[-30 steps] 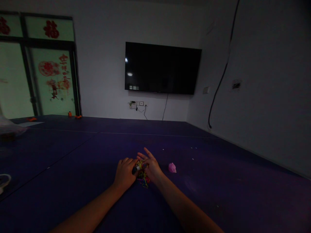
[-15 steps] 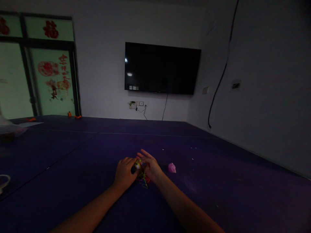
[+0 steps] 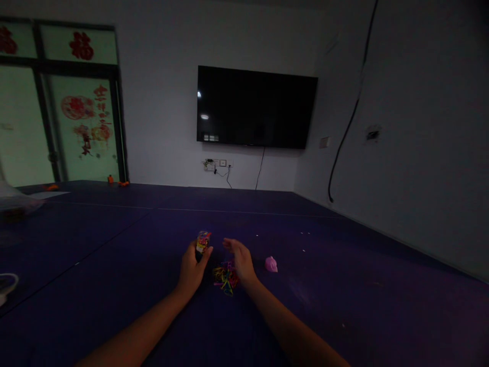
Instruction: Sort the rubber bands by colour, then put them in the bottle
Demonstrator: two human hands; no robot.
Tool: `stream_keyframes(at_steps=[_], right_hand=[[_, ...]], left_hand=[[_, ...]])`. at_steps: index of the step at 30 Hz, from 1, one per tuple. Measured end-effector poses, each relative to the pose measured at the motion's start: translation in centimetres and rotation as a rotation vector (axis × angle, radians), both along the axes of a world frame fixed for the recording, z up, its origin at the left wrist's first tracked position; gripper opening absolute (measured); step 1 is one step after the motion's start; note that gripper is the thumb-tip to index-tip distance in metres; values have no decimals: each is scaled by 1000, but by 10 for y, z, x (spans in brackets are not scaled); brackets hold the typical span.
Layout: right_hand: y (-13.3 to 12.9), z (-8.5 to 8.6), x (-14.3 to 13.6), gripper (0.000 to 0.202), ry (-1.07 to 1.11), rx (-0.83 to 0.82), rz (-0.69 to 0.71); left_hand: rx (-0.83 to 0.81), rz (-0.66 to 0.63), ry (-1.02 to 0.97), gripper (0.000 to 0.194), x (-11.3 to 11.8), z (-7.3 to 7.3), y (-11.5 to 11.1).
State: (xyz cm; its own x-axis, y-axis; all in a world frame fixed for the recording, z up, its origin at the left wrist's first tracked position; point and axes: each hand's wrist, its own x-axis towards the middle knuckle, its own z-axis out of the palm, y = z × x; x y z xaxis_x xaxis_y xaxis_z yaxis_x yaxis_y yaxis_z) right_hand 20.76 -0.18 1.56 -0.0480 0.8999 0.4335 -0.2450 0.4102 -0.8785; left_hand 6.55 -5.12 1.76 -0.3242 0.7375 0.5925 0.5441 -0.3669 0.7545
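My left hand (image 3: 192,266) is wrapped round a small clear container (image 3: 202,240) with colourful rubber bands inside; its lower end looks dark. A loose heap of rubber bands (image 3: 225,278) in yellow, green, pink and red lies on the purple surface, between my two hands and a little nearer to me. Over the right edge of that heap, my right hand (image 3: 241,259) hovers or rests with its fingers stretched out and nothing seen in them. Whether it touches the bands I cannot tell. A small pink object (image 3: 271,264) sits to the right of it.
The wide purple surface (image 3: 160,316) has seams and small white scraps. At the left edge are a white ring-shaped thing (image 3: 8,289) and a clear plastic bag (image 3: 19,201). Orange objects (image 3: 123,183) lie far back near the glass door. A television (image 3: 255,108) hangs on the wall.
My hands have come apart. The left one has moved left and up with the container, which now shows more fully. More of the rubber band heap is uncovered.
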Motion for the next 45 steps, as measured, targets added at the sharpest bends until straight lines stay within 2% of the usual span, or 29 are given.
stream_keyframes(at_steps=[5, 9, 12, 17, 19, 23, 25, 27, 32, 34, 37, 39, 43, 45], right_hand=[[-15, 3, 5, 26, -344, 298, 8], [-20, 4, 7, 31, -522, 379, -36], [-14, 0, 8, 36, -493, 323, -85], [0, -9, 13, 43, -343, 93, -63], [3, -12, 14, 51, -329, 2, 6], [3, -12, 11, 67, -215, -162, 245], [3, -9, 9, 71, -144, -203, 307], [4, -8, 8, 72, -61, -198, 260], [13, -21, 9, 62, 122, -224, -187], [14, -27, 6, 58, 156, -228, -183], [8, -26, 1, 62, 175, -247, -20], [-2, -18, -2, 58, 131, -137, -7], [-29, 2, -2, 33, -71, 232, -5], [-39, 8, -2, 31, -157, 318, 2]], left_hand=[[10, 44, -194, 48, -3, 2, 0], [24, 41, -285, 50, -5, -1, 4], [8, 43, -274, 51, -5, -2, 5], [-10, 23, -226, 50, -4, -3, 6], [-23, 10, -235, 50, -5, -5, 7], [-22, 3, -229, 49, -6, -7, 10], [-24, 3, -212, 48, -7, -7, 10], [-29, 5, -203, 48, -7, -7, 10], [-33, 14, -193, 48, -5, -4, 6], [-40, 21, -179, 47, -3, -2, 4], [-34, 27, -115, 45, -1, 1, 1], [-7, 21, -45, 43, 0, 2, 0], [30, 12, 117, 37, -2, 1, 1], [37, 27, 176, 34, -3, 0, 1]])
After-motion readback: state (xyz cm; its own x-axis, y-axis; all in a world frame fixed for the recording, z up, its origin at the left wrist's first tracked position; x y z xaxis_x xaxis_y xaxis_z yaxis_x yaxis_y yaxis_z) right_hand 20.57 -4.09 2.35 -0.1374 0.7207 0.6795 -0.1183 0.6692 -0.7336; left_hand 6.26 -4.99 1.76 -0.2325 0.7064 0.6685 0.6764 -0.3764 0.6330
